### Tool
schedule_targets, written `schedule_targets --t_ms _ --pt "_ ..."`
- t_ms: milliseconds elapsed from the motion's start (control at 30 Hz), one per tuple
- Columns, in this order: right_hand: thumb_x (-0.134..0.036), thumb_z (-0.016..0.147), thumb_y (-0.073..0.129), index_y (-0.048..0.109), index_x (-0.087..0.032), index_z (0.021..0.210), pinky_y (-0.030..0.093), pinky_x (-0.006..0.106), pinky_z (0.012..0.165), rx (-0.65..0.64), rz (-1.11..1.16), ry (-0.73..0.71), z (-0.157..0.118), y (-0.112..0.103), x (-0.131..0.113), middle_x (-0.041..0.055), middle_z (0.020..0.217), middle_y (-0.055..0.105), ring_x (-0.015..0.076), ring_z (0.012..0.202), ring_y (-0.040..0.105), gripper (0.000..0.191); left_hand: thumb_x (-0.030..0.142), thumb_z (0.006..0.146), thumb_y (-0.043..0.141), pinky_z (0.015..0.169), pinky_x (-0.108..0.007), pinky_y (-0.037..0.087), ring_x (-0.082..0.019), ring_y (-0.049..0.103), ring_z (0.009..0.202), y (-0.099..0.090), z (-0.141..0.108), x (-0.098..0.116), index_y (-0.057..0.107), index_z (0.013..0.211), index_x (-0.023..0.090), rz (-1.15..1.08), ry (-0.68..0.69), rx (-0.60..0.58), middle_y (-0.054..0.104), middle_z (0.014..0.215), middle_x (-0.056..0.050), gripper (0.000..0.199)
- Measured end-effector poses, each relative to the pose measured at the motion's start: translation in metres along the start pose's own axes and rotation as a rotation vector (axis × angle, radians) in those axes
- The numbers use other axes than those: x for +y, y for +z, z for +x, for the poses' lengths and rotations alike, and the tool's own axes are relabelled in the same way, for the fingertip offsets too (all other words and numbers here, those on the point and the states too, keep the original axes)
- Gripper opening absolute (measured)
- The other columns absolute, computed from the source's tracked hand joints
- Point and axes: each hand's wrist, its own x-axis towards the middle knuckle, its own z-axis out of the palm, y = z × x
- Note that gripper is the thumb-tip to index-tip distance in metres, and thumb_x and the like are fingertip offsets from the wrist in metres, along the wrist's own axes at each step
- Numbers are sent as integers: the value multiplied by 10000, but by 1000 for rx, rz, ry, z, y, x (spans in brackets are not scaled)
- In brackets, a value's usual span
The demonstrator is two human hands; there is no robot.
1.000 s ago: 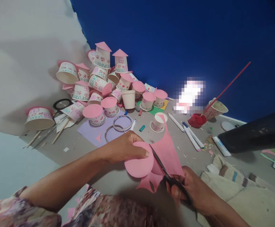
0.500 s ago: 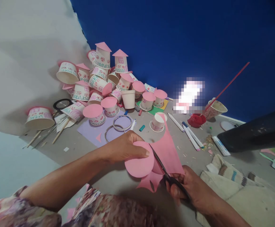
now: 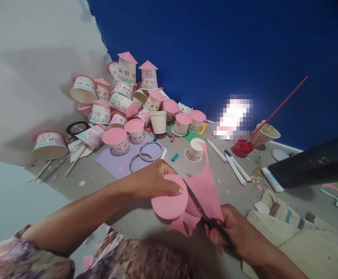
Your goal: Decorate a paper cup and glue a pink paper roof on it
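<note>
My left hand (image 3: 160, 180) pinches a round pink paper disc (image 3: 169, 201), thumb on top and the fingers hidden beneath. My right hand (image 3: 225, 232) is closed around the black handles of a pair of scissors (image 3: 198, 203). Their blades point up and left, lying along the disc's right edge. A larger pink paper sheet (image 3: 208, 186) with curved cut-outs spreads to the right of the blades, and its lower scraps (image 3: 183, 224) hang under the disc. Just beyond the sheet's upper tip stands a white paper cup (image 3: 194, 150) with drawings on its side.
Decorated cups with pink paper roofs (image 3: 127, 68) are heaped against the walls. Tape rings (image 3: 150, 151) lie on purple paper (image 3: 107, 161). Markers (image 3: 237, 168), a red pot (image 3: 242, 148), a cup with a red stick (image 3: 266, 135), a dark cylinder (image 3: 314, 162) and a cloth (image 3: 299, 240) are at right.
The disc has shifted slightly left against the scissors. The sheet's lower right corner has moved a little left and down. Both hands keep their grip.
</note>
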Motion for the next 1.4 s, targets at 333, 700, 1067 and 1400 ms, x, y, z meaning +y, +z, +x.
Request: schedule_targets --t_ms 333,700,1067,1400 --pt "-824 578 807 575 -187 584 286 237 486 -13 -2 2 0 0 -1 -51 492 484 70 455 388 679 395 713 712 476 -240 292 -122 440 527 -4 1 0 569 554 175 62 4 13 489 548 22 306" --pt "-580 709 775 613 -187 619 304 232 500 5 -28 43 1 -2 7 -45 503 519 81 456 417 434 366 686 737 455 -233 280 -118 437 520 -4 7 0 607 570 169 36 -8 -94 502 542 19 263" --pt "-416 688 707 591 -191 587 298 226 489 9 14 24 2 -2 8 -53 493 507 70 442 398 273 376 586 790 441 -218 321 -121 462 511 -6 15 3 593 513 176 -53 -58 -142 519 503 22 290" --pt "-370 692 665 608 -191 607 280 219 473 17 -12 75 2 -1 10 -59 477 516 66 428 359 205 311 487 874 434 -200 347 -100 463 483 -5 19 5 642 495 172 -147 -146 -211 562 487 42 271"
